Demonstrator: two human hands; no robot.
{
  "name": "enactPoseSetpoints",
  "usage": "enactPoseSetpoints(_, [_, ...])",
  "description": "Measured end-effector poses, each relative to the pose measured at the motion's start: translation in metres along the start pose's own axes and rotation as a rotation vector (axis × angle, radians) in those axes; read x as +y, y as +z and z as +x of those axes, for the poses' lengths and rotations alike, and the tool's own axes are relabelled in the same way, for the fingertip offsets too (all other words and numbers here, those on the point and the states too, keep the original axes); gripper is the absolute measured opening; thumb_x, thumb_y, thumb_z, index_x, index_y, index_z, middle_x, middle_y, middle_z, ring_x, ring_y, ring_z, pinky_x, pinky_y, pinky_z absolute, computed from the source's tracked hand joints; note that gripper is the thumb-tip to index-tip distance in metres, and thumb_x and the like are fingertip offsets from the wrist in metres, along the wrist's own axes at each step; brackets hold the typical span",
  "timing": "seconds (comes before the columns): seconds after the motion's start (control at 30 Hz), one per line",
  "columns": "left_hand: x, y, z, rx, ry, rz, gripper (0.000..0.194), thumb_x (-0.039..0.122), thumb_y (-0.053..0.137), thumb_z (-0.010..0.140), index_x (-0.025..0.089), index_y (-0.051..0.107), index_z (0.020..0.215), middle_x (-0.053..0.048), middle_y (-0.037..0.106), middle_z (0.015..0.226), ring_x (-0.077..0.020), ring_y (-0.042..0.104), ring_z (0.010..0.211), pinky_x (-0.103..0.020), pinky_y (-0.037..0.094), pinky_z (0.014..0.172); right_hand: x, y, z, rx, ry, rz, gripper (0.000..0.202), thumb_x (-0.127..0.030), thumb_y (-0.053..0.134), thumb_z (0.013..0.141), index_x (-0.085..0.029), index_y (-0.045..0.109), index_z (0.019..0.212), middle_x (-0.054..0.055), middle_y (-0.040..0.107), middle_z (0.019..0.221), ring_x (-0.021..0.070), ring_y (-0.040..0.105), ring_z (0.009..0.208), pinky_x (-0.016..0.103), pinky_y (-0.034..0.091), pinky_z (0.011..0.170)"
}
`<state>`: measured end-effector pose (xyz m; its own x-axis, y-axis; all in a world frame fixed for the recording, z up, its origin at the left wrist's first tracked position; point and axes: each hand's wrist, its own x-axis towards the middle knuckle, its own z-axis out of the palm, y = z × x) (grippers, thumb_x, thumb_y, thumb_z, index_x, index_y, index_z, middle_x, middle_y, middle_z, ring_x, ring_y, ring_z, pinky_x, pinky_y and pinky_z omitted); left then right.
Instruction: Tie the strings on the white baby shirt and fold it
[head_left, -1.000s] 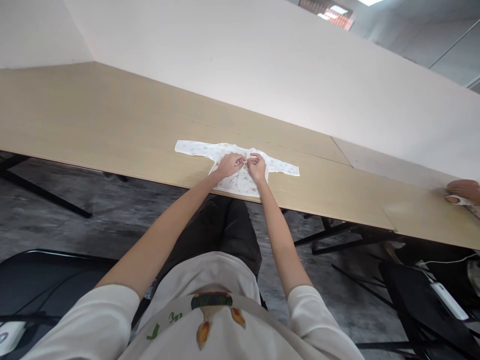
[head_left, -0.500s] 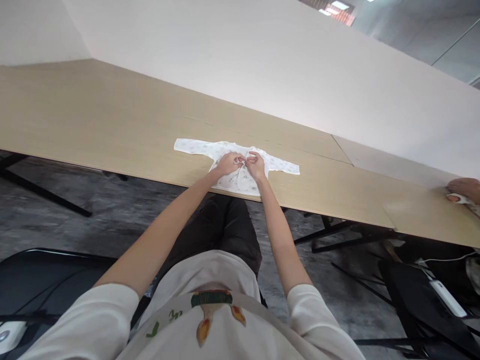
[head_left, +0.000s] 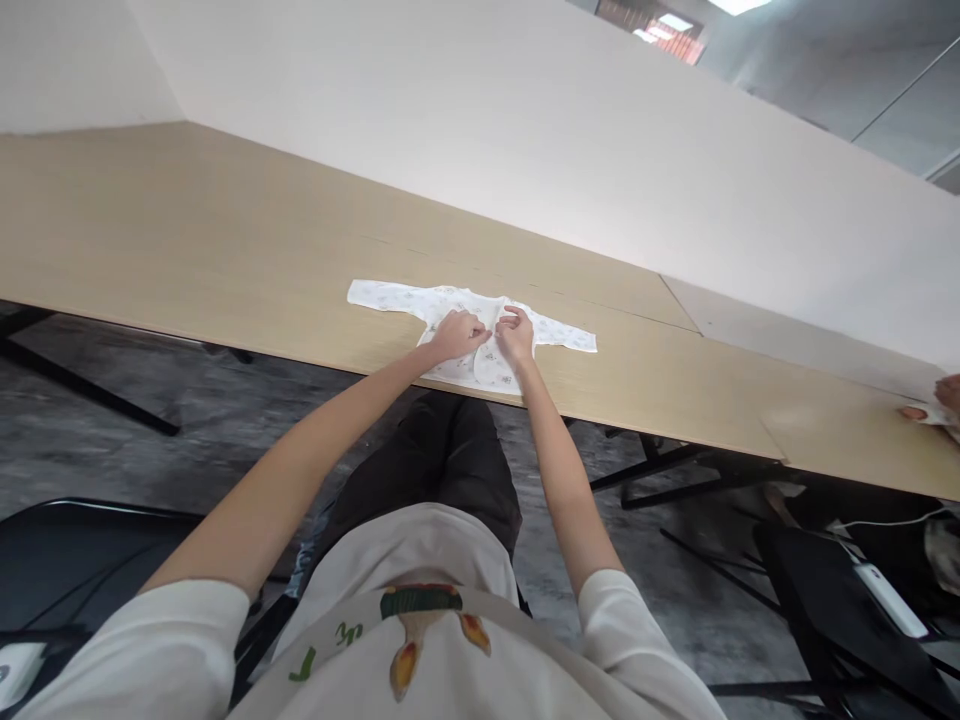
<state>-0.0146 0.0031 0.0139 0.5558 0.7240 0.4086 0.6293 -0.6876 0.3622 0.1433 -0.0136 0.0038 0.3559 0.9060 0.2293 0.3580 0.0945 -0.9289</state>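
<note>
A small white baby shirt (head_left: pixel 480 372) with a faint print lies flat at the table's near edge, its sleeves spread to both sides. My left hand (head_left: pixel 457 336) rests over the left part of its front, fingers curled and closed on the fabric near the middle opening. Just to the right, my right hand (head_left: pixel 514 336) is closed in a pinch at the same front opening. The fingertips of both hands nearly meet there. Exactly which bit of cloth or tie each hand pinches is too small to make out.
The long wooden table (head_left: pixel 247 240) runs beneath a white partition (head_left: pixel 450 130). Another person's hand (head_left: pixel 949 392) holds something white at the far right. Black chairs (head_left: pixel 97 560) stand on both sides, and a white power strip (head_left: pixel 890 598) lies on the right one.
My left hand has drawn slightly down and left, away from my right hand. My right hand has barely shifted. At the far right, the other person's hand has moved farther toward the edge.
</note>
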Motion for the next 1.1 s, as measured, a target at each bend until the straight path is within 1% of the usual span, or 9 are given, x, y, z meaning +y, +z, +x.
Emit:
enactPoseSetpoints(0.07, [0.006, -0.002, -0.008, -0.03, -0.019, 0.029, 0.028, 0.032, 0.053, 0.083, 0.016, 0.075, 0.078, -0.009, 0.073, 0.081, -0.0248, 0.066, 0.085, -0.035, 0.045, 0.085, -0.001, -0.003, -0.013, -0.019, -0.027, -0.039, 0.046, -0.016, 0.051, 0.069, -0.017, 0.058, 0.114, 0.001, 0.067, 0.084, 0.0163, 0.065, 0.08, 0.031, 0.053, 0.082])
enactPoseSetpoints(0.13, [0.009, -0.002, -0.015, -0.05, -0.095, 0.033, 0.025, 0.03, 0.055, 0.081, 0.017, 0.076, 0.085, -0.009, 0.074, 0.084, -0.0248, 0.067, 0.085, -0.034, 0.045, 0.083, -0.001, -0.006, -0.027, -0.071, -0.038, -0.098, 0.043, -0.016, 0.052, 0.07, -0.018, 0.059, 0.112, 0.0, 0.067, 0.079, 0.0169, 0.065, 0.077, 0.033, 0.053, 0.082])
enactPoseSetpoints(0.2, [0.008, -0.002, -0.02, -0.055, -0.165, 0.012, 0.026, 0.029, 0.055, 0.081, 0.016, 0.076, 0.088, -0.009, 0.074, 0.084, -0.0244, 0.067, 0.083, -0.033, 0.045, 0.08, -0.001, -0.007, -0.04, -0.131, -0.06, -0.149, 0.038, -0.015, 0.053, 0.069, -0.019, 0.062, 0.106, -0.001, 0.067, 0.076, 0.0169, 0.065, 0.075, 0.033, 0.053, 0.083])
enactPoseSetpoints(0.3, [0.004, 0.0, -0.022, -0.066, -0.181, -0.043, 0.027, 0.029, 0.054, 0.081, 0.016, 0.076, 0.089, -0.008, 0.075, 0.085, -0.0231, 0.067, 0.082, -0.032, 0.045, 0.077, -0.003, -0.006, -0.05, -0.18, -0.119, -0.18, 0.03, -0.016, 0.056, 0.07, -0.02, 0.063, 0.099, -0.001, 0.067, 0.076, 0.016, 0.064, 0.074, 0.031, 0.052, 0.081])
enactPoseSetpoints(0.43, [-0.001, 0.003, -0.021, -0.068, -0.146, -0.081, 0.029, 0.03, 0.053, 0.08, 0.016, 0.076, 0.091, -0.008, 0.075, 0.085, -0.0218, 0.066, 0.08, -0.03, 0.044, 0.074, -0.006, -0.006, -0.051, -0.209, -0.147, -0.167, 0.025, -0.021, 0.06, 0.072, -0.02, 0.063, 0.097, -0.002, 0.064, 0.073, 0.0146, 0.06, 0.069, 0.029, 0.051, 0.075])
enactPoseSetpoints(0.57, [-0.001, 0.004, -0.023, -0.048, -0.12, -0.086, 0.03, 0.031, 0.051, 0.079, 0.015, 0.075, 0.088, -0.008, 0.074, 0.081, -0.021, 0.065, 0.076, -0.029, 0.044, 0.071, -0.006, -0.007, -0.05, -0.217, -0.125, -0.097, 0.026, -0.019, 0.059, 0.067, -0.02, 0.06, 0.094, -0.004, 0.061, 0.071, 0.0133, 0.057, 0.065, 0.027, 0.049, 0.071])
enactPoseSetpoints(0.83, [-0.005, 0.006, -0.022, -0.017, -0.103, -0.25, 0.029, 0.036, 0.053, 0.078, 0.015, 0.073, 0.083, -0.006, 0.071, 0.076, -0.0184, 0.061, 0.071, -0.027, 0.043, 0.068, -0.008, -0.007, -0.052, -0.161, -0.077, -0.106, 0.027, -0.021, 0.059, 0.059, -0.023, 0.052, 0.085, -0.006, 0.06, 0.069, 0.0129, 0.054, 0.064, 0.027, 0.047, 0.07])
enactPoseSetpoints(1.0, [-0.006, 0.006, -0.022, -0.035, -0.078, -0.377, 0.034, 0.043, 0.052, 0.078, 0.015, 0.072, 0.083, -0.004, 0.069, 0.074, -0.0168, 0.058, 0.069, -0.026, 0.043, 0.066, -0.009, -0.007, -0.053, -0.139, -0.085, -0.133, 0.024, -0.025, 0.061, 0.062, -0.023, 0.051, 0.084, -0.006, 0.062, 0.069, 0.0135, 0.056, 0.066, 0.027, 0.048, 0.071])
enactPoseSetpoints(1.1, [-0.006, 0.006, -0.023, -0.029, -0.076, -0.436, 0.037, 0.044, 0.053, 0.077, 0.015, 0.073, 0.086, -0.006, 0.072, 0.081, -0.0176, 0.062, 0.074, -0.027, 0.045, 0.07, -0.009, -0.008, -0.053, -0.152, -0.074, -0.124, 0.026, -0.028, 0.062, 0.066, -0.023, 0.054, 0.09, -0.005, 0.065, 0.071, 0.0131, 0.057, 0.064, 0.025, 0.048, 0.066])
